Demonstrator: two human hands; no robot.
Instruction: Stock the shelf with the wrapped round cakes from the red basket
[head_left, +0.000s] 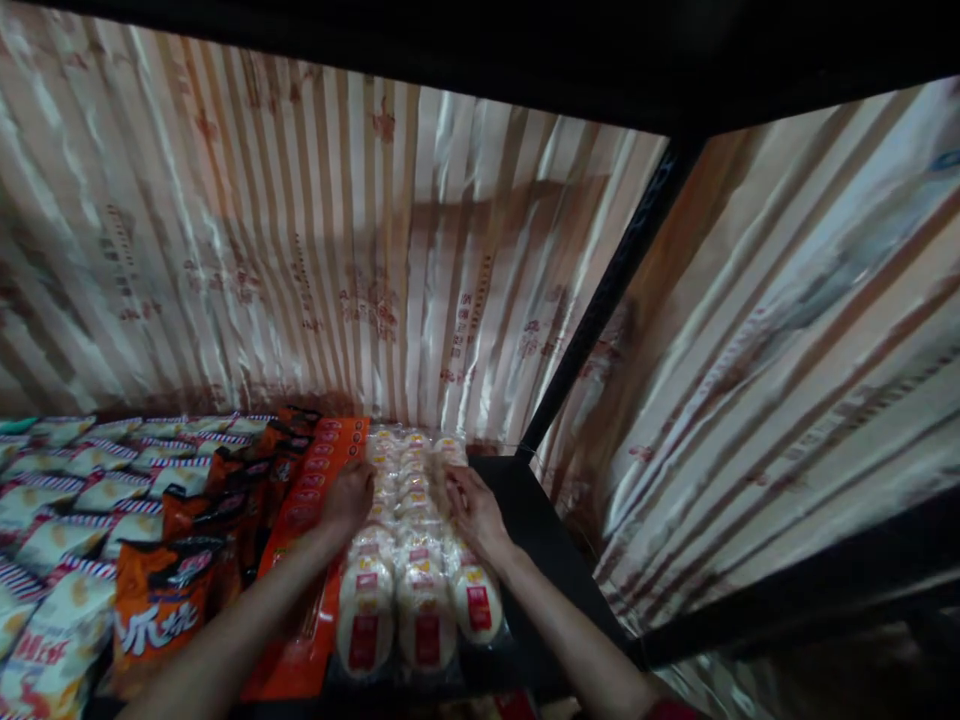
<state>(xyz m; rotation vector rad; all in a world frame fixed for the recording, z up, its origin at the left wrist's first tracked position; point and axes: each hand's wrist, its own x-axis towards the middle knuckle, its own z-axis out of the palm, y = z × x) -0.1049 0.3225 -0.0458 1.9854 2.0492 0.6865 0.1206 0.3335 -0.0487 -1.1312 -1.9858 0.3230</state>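
Observation:
Round pale packets with red labels (427, 610) lie overlapping in three columns on the black shelf (544, 540). At the left edge of these columns is my left hand (352, 497), its fingers curled in; whether they hold anything is hidden. My right hand (472, 505) rests on the far part of the right column, with its fingers apart and pointing away from me. A flat orange-red package (300, 610) lies under my left forearm, left of the pale packets.
Orange and black bags (161, 600) stand in a row further left, beside several rows of white bags with striped tops (71, 620). A black upright post (600, 300) rises at the back right corner. Striped plastic sheeting (337, 220) hangs behind the shelf.

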